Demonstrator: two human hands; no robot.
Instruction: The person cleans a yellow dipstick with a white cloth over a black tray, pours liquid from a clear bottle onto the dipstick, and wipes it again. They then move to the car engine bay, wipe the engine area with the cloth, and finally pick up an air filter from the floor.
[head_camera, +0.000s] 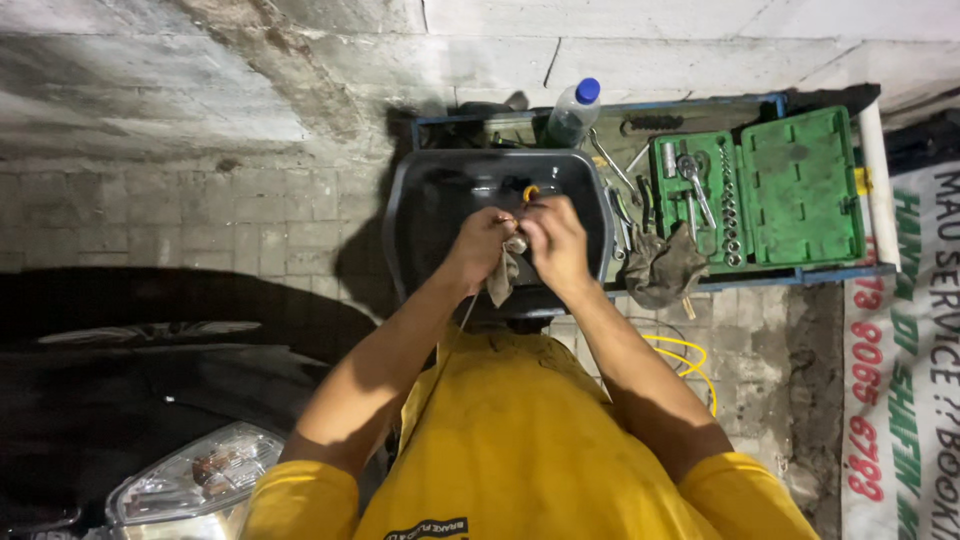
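Observation:
Both hands are raised over a dark plastic tub (420, 190) that stands on a tool cart. My left hand (478, 243) and my right hand (553, 243) pinch a small grey-brown rag (506, 272) between them, the fingers closed around it. The rag hangs down below the fingers. A small metal part seems to be wrapped in it, but it is too hidden to tell. A little orange-yellow piece (531, 190) shows inside the tub just above my fingers.
An open green socket set case (800, 185) lies on the blue-edged cart (770, 275) at right, with loose wrenches (612, 165), a crumpled dirty cloth (665, 270) and a blue-capped plastic bottle (573, 112). A black car with headlight (195, 475) sits at lower left. A yellow hose (685, 355) lies on the paving.

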